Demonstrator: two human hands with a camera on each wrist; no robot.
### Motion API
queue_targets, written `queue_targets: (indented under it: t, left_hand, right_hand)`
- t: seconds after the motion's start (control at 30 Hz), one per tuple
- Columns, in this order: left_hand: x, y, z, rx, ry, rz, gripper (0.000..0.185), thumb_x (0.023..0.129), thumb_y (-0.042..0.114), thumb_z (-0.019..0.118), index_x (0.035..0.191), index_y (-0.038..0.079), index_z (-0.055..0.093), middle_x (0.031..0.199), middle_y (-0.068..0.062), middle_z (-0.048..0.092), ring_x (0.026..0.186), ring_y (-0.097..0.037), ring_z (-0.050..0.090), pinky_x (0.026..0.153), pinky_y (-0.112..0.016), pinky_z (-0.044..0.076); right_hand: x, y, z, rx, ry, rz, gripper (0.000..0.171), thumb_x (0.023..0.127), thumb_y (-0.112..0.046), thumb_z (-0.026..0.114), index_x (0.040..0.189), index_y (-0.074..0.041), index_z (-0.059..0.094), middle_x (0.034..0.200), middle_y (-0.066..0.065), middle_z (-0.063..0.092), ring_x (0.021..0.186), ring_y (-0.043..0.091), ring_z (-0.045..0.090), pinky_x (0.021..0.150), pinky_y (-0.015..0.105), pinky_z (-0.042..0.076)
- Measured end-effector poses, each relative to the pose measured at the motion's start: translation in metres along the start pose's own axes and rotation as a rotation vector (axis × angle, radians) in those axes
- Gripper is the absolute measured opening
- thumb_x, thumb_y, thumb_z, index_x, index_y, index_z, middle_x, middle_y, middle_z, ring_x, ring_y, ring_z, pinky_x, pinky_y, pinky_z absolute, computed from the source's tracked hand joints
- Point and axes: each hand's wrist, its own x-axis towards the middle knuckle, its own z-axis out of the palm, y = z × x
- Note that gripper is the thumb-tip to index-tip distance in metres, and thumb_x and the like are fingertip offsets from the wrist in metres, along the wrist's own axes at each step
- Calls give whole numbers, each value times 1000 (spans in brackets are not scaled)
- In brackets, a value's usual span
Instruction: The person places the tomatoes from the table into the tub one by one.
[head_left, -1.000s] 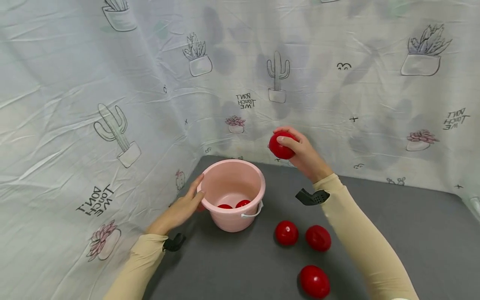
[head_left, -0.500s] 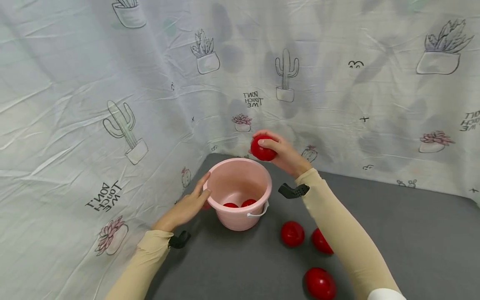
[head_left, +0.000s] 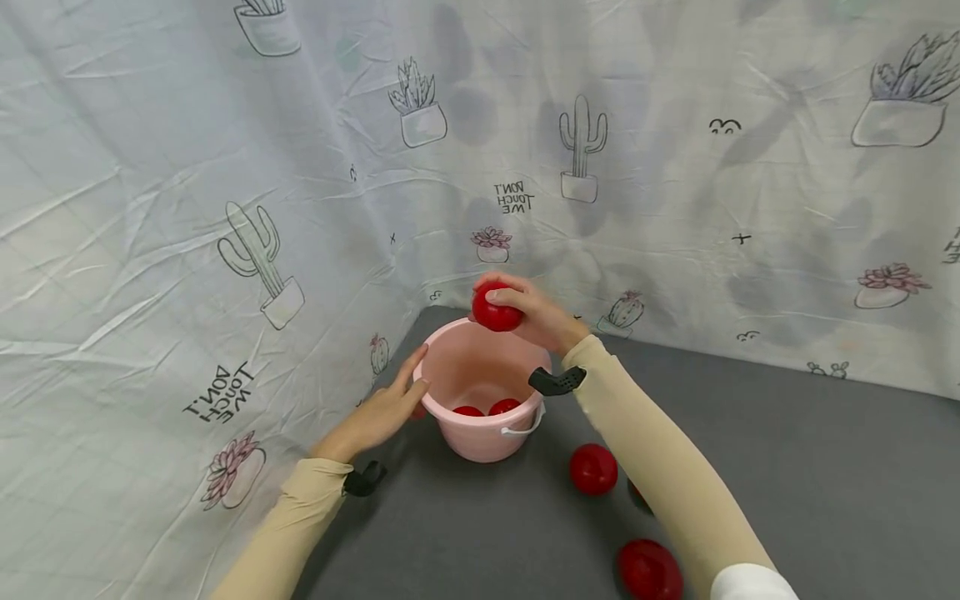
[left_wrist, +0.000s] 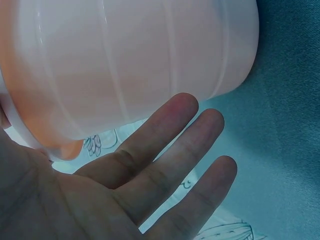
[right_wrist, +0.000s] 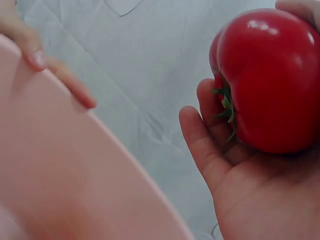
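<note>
Head | grips tomato (head_left: 493,316) in right hand (head_left: 534,313), above far side of pink bucket (head_left: 483,439) (depth uncertain) | touches left side with straight-fingered left hand (head_left: 377,419)

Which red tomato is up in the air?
The tomato gripped in the right hand. It's the only held one: two tomatoes show inside the pink bucket, and the others lie on the grey table.

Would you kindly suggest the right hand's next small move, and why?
Probably ease the tomato over the mouth of the bucket: the right hand holds it near the rim, the left hand touches that rim, and two red items lie inside.
</note>
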Motion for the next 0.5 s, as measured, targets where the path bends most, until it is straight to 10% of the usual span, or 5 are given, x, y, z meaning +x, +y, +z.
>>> queue_targets:
  t: [0.5]
  left_hand:
    - [3,-2,0,-27,-10,-3,61,107,57,30,158,53,-2,124,-12,70,113,-29,69,103,-60,47]
  right_hand:
    - [12,29,2,-23,31,64,41,96,-15,59,136,-7,54,123,3,62,115,23,58,88,29,57]
